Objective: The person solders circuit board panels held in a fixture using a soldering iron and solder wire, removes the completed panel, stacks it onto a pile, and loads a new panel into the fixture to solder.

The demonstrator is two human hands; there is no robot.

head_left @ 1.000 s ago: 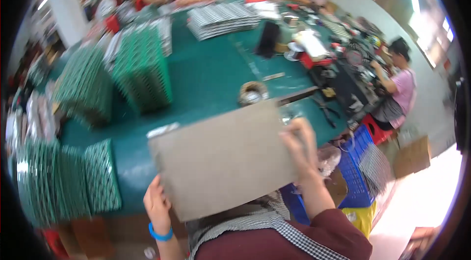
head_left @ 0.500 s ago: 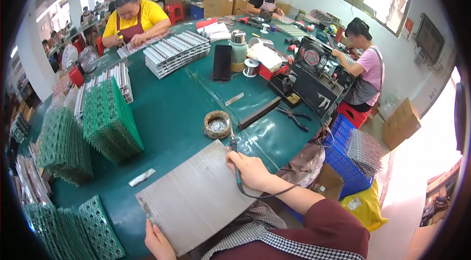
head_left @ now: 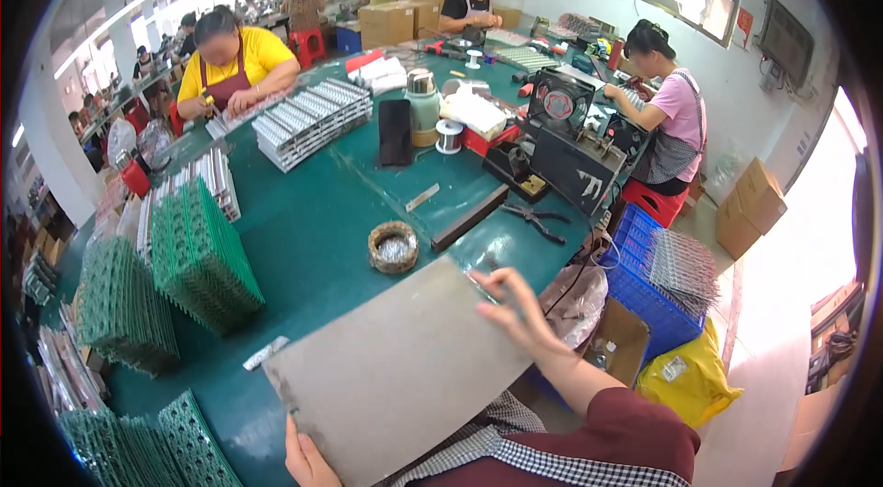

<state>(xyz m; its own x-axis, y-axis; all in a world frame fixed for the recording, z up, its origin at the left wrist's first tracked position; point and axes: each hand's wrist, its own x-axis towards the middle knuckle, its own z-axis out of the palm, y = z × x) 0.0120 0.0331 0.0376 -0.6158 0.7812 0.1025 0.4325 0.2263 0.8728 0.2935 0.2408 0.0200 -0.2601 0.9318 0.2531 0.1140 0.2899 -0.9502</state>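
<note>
A flat grey rectangular plate (head_left: 395, 367) lies tilted in front of me, over the near table edge. My left hand (head_left: 308, 458) grips its lower left edge, with the thumb side showing. Off the plate's upper right corner is my right hand (head_left: 522, 314), smeared by motion. Its fingers are closed around what looks like the soldering iron, whose handle shows only as a blur; a dark cable runs toward the hand. A brown ring-shaped holder (head_left: 393, 247) with a shiny middle sits beyond the plate. Left of the plate lies a small silvery strip (head_left: 266, 354).
Green circuit-board stacks (head_left: 198, 252) stand on the left. A dark bar (head_left: 469, 217), pliers (head_left: 535, 219), a solder spool (head_left: 449, 137) and a black fan unit (head_left: 563, 108) occupy the right. A blue crate (head_left: 635, 257) is beside the table. Co-workers sit around it.
My right hand has swung right and away from the ring-shaped holder, taking the soldering iron off it. The plate has turned slightly and lies lower right; my left hand keeps its edge. The view has shifted.
</note>
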